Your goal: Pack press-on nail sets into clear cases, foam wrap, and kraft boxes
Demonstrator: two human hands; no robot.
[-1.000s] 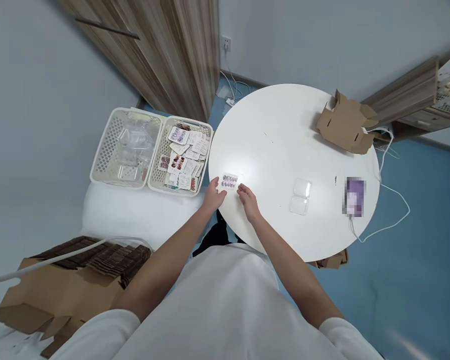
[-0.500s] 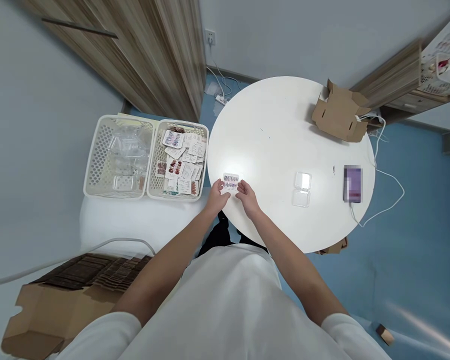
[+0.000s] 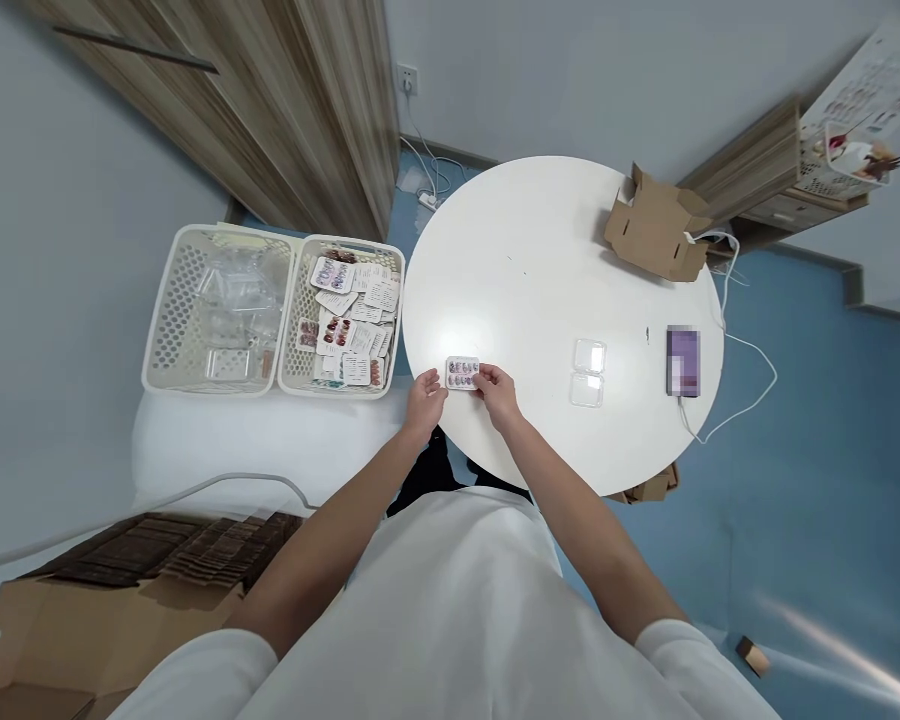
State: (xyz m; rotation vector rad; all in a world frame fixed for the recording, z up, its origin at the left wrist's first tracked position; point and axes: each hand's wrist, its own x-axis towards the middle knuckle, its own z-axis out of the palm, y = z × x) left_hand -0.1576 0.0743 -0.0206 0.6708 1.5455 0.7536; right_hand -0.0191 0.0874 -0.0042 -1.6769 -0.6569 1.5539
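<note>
A small card of press-on nails, two rows in purple and silver tones, is at the near left edge of the white round table. My right hand pinches the card's right side between thumb and fingers. Just left of the card, my left hand is apart from it, its fingers spread. To the right on the table lies a clear plastic case, its two halves unfolded.
Left of the table stand a white basket of nail cards and another basket with clear plastic packaging. A cardboard box and a purple phone-like device with a white cable are on the table's right. Cardboard lies lower left.
My left hand has come off the card, while my right hand has closed on its right side. The whole view has shifted slightly.
</note>
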